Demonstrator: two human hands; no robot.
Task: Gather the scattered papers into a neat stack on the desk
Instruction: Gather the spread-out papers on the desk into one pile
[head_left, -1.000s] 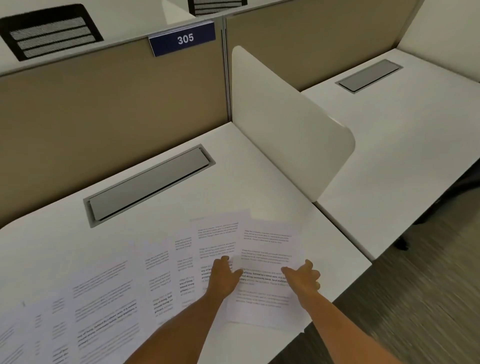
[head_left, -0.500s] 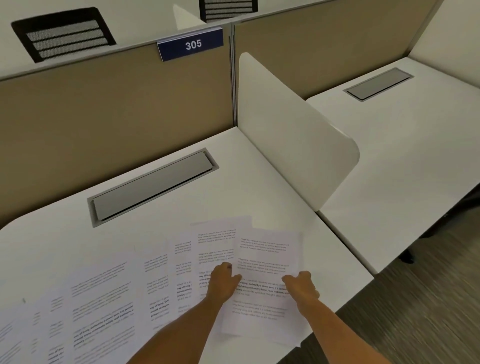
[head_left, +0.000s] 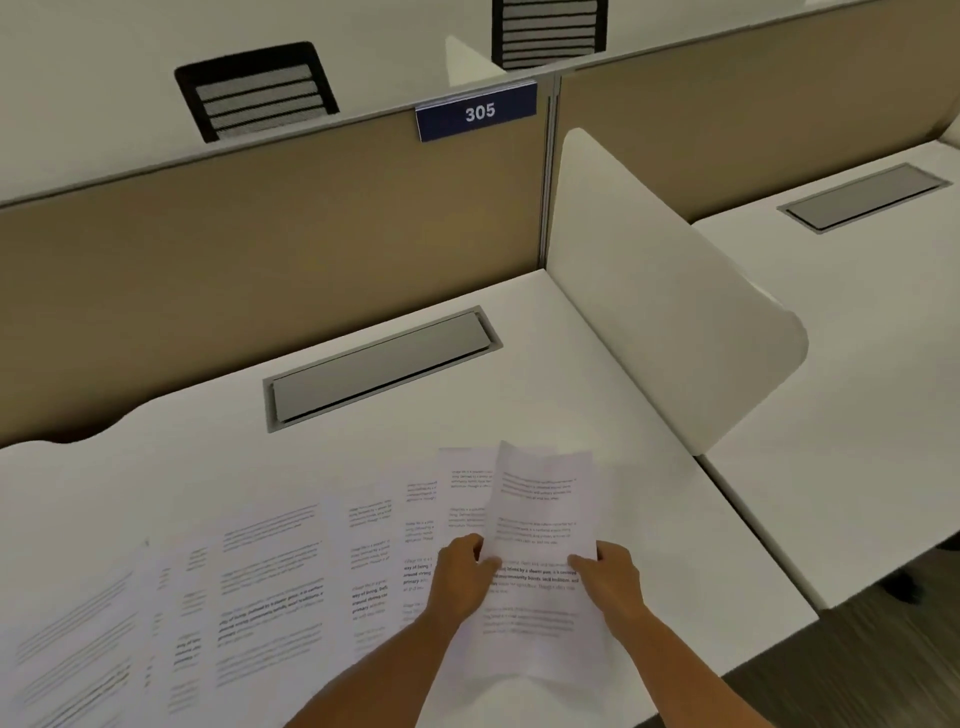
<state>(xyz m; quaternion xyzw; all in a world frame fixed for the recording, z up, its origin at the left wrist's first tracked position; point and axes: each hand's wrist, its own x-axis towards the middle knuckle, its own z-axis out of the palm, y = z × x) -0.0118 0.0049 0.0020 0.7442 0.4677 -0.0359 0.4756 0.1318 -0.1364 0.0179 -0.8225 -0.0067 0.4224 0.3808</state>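
Several printed sheets (head_left: 270, 582) lie fanned out and overlapping across the front of the white desk (head_left: 519, 405), from the left edge to the middle. The rightmost sheet (head_left: 540, 525) is raised off the desk and slightly bent. My left hand (head_left: 462, 577) pinches its left edge and my right hand (head_left: 608, 577) pinches its right edge. The sheet's lower part hangs between my forearms.
A grey cable hatch (head_left: 379, 369) is set in the desk behind the papers. A white rounded divider (head_left: 670, 312) stands at the desk's right side, a tan partition (head_left: 260, 249) with a "305" sign (head_left: 475, 111) at the back. Neighbouring desk (head_left: 857, 364) to the right.
My hands went from resting flat on the rightmost sheet to gripping its two edges, and the sheet has come up off the desk. The camera tilted so the scene sits lower in view.
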